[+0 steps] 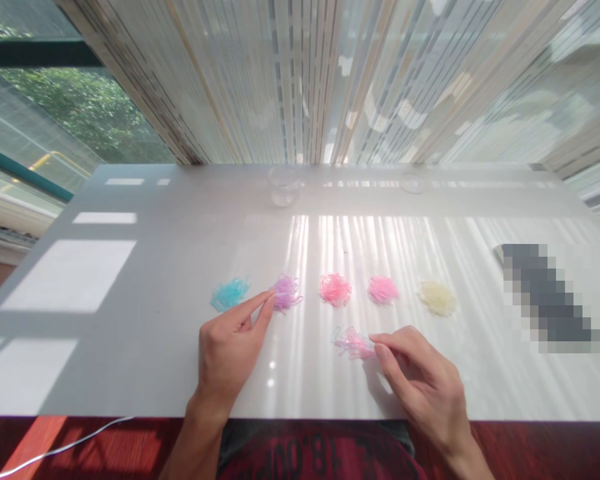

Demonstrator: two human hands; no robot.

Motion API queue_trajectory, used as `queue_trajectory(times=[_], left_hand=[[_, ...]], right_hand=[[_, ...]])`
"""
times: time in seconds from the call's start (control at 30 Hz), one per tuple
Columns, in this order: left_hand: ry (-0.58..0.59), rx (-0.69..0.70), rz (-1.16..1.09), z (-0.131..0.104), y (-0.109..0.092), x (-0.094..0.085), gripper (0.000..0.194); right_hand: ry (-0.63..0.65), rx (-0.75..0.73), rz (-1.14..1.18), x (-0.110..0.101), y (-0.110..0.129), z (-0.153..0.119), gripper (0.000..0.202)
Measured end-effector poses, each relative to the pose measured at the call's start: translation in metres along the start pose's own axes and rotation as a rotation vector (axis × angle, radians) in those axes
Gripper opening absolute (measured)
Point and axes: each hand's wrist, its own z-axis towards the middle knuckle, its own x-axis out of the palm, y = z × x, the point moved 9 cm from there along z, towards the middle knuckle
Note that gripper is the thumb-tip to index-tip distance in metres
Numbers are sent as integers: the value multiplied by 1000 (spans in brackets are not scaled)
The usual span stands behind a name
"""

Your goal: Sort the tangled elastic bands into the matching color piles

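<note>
Striped curtains hang beyond the far edge of 1 white desk, which carries 6 small piles of thin loops. 5 single-colour piles form 1 row parallel to the near edge, from left to right: 1 blue pile, 1 purple pile, 1 coral pile, 1 pink pile and 1 yellow pile. The 6th, 1 mixed pile, lies closer to the near edge. 1 clear cup and 1 clear disc stand near the far edge; 1 blurred dark object lies toward the right edge. Of 2 hands, the left hand has thumb and forefinger tips pressed together, touching the purple pile's left side; the right hand has its 2 tips almost meeting at the mixed pile's right end, though whether they grip a loop I cannot tell.
</note>
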Motion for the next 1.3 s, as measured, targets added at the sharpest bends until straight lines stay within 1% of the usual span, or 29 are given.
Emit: queue_trajectory(times=[0.1, 0.27, 0.4, 0.5, 0.6, 0.7, 0.73, 0.8, 0.83, 0.93, 1.0, 1.07, 1.13, 1.3], left_hand=[[-19, -9, 22, 1, -1, -1, 21], [15, -10, 98, 0, 0, 3, 22], [9, 10, 158, -1, -2, 2, 21], [-20, 34, 187, -1, -7, -4, 24], [-67, 59, 209, -4, -14, -13, 25], [-89, 131, 201, -10, -25, -20, 22], [-76, 164, 186, -13, -30, -19, 20], [-10, 236, 131, -20, -40, -11, 19], [49, 273, 95, -25, -46, -4, 20], [257, 358, 22, -42, -64, 25, 24], [341, 381, 37, -52, -72, 41, 26], [359, 390, 80, -59, -77, 49, 26], [350, 396, 119, -62, -78, 52, 27], [278, 396, 103, -57, -77, 48, 29]], right_hand=[[5, 5, 6, 1, -1, -1, 11], [1, 11, -1, 0, -2, -1, 11], [-6, 20, -2, -1, -2, -1, 11], [-11, 25, 7, -2, -1, -1, 11], [-11, 34, 10, -2, -2, -1, 11], [-13, 40, 3, -2, -3, -1, 11], [-11, 42, 1, -2, -3, -1, 11], [-6, 40, -5, -1, -3, -1, 12], [-7, 34, -10, -1, -2, 0, 12], [-10, 7, -36, -2, 2, 0, 11], [10, -17, -56, -2, 5, -1, 12], [42, -38, -76, -1, 7, -2, 14], [76, -43, -100, 1, 6, -5, 16], [126, -41, -139, 5, 0, -11, 16]])
